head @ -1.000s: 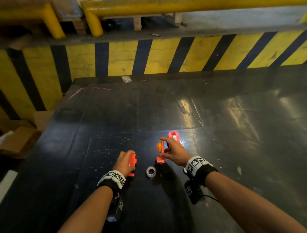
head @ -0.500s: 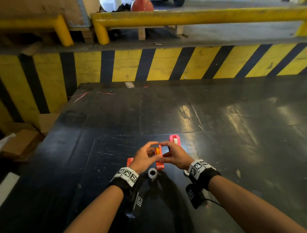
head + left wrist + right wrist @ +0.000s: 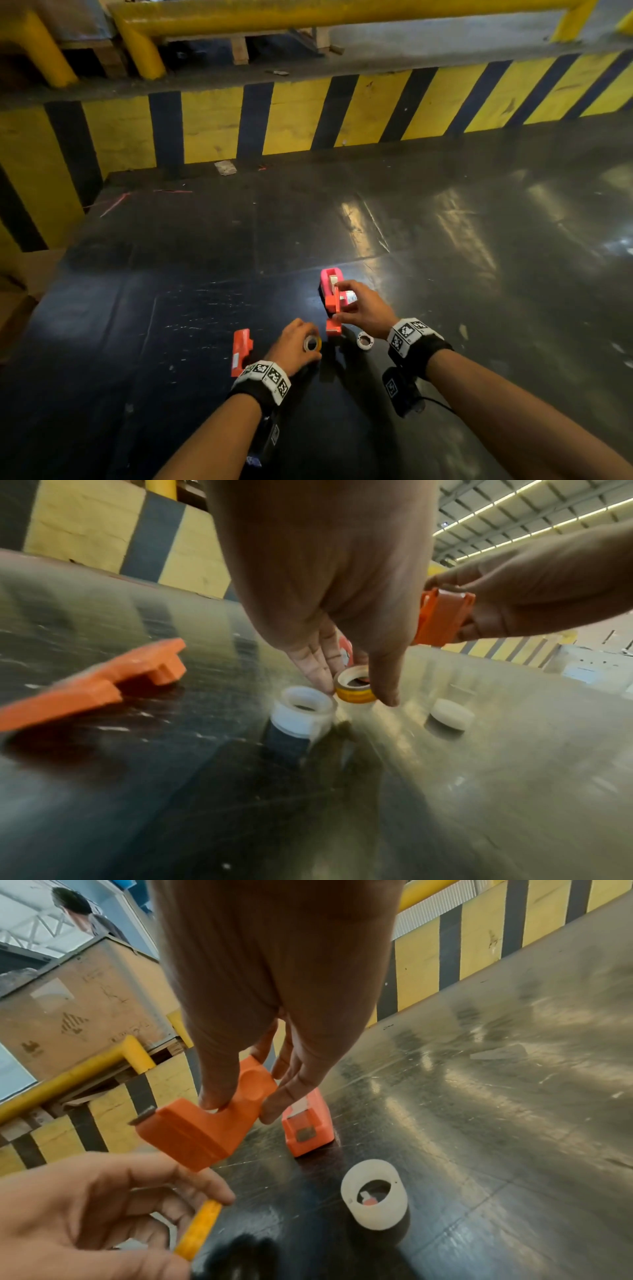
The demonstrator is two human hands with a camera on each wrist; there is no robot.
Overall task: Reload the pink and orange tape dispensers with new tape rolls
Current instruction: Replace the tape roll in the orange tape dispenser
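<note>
Right hand [image 3: 364, 313] pinches the orange plastic tape dispenser body [image 3: 205, 1126] between thumb and fingers, holding it raised above the glossy black counter [image 3: 445, 274], metal cutter end toward the left hand. Left hand [image 3: 294, 346] grips a small yellow-rimmed tape roll [image 3: 354, 688] between thumb and fingertips, low over the counter, just below the raised dispenser. Beside those fingertips, in the left wrist view, stands a white plastic tape core [image 3: 303, 710]; whether roll and core touch cannot be told. Flat orange plastic cover panel [image 3: 241, 351] lies on the counter just outside the left hand. Pink plastic tape dispenser [image 3: 330, 279] rests on the counter just beyond the right hand, apart from the orange one. White plastic ring [image 3: 365, 341] lies on the counter between the two wrists, near the right one. Yellow-and-black striped wall [image 3: 291, 116] stands well beyond both hands.
</note>
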